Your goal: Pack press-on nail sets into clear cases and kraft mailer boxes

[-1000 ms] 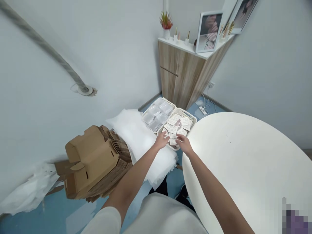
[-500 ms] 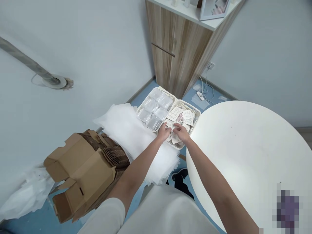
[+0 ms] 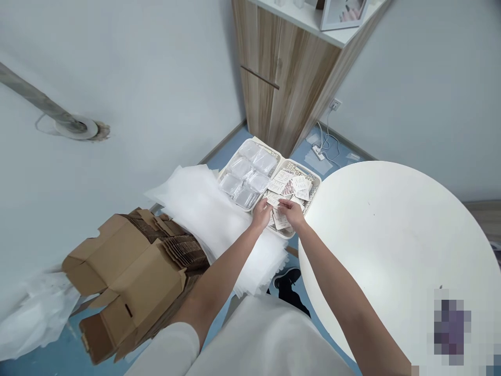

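Note:
My left hand [image 3: 261,214] and my right hand [image 3: 292,213] are close together over a white perforated basket [image 3: 318,183] of small printed cards. A white card [image 3: 273,199] spans the gap between them, with the fingers of both hands closed on its edges. Loose printed cards [image 3: 300,184] lie in an overlapping heap below and beyond my hands, some showing a picture. Against this basket stands a second white basket [image 3: 250,141], filled with clear plastic-wrapped flat packs [image 3: 239,168]. My palms and arms hide part of the near cards.
White foam sheets [image 3: 195,196] lie stacked left of the baskets, beside flattened brown cardboard boxes [image 3: 129,261]. A round white table [image 3: 391,224] is at my right. Behind the baskets stands a wood-grain cabinet [image 3: 289,73]; a power strip [image 3: 318,153] lies on the floor.
My hands have moved slightly apart, and a card now shows flat between them. The view has shifted a little.

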`<state>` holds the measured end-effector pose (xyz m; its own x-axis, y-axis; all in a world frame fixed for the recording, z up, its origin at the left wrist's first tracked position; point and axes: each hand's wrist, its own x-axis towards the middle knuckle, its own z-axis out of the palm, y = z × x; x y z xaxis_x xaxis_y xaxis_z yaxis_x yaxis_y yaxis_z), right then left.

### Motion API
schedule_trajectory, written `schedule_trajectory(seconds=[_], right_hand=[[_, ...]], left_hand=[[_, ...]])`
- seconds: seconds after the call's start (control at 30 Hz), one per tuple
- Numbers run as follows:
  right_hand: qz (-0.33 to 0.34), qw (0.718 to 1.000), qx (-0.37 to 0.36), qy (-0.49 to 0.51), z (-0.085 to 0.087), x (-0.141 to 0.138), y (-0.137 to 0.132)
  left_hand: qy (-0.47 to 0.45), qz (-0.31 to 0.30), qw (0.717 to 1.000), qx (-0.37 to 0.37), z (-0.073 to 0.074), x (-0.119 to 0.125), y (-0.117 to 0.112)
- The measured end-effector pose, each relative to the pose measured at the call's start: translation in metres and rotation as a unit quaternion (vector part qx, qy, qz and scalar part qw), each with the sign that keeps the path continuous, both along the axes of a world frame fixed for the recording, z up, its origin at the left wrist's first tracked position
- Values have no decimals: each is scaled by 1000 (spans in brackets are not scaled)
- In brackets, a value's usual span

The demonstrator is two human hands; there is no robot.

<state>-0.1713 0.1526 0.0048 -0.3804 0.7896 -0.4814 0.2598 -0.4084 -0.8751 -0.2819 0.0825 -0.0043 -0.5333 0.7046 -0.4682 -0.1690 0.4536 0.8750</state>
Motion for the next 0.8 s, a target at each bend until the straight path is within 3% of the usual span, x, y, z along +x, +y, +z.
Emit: schedule_trajectory(seconds=[0.13,0.23,0.33,0.43,0.6,0.7,0.8], right_hand=[[57,976,177,-115,9,10,-8],[110,922,308,-206,20,19,-17],[156,880,379,-240,34,29,-27],[189,863,400,-243,48,43,-36],[167,894,364,-202,80,91,-48],[155,904,350,-193,103,135,-60],[164,930,288,-157,123,184,-77]], left_hand=[[49,-22,998,28,10,4,-10],[76,-43,995,52,19,10,-19],[81,-59,993,55,29,18,-29],[86,-67,992,67,39,26,-38],[111,-64,989,81,55,50,-47],[78,-180,972,128,72,77,-50],[34,-325,931,161,92,116,-54]])
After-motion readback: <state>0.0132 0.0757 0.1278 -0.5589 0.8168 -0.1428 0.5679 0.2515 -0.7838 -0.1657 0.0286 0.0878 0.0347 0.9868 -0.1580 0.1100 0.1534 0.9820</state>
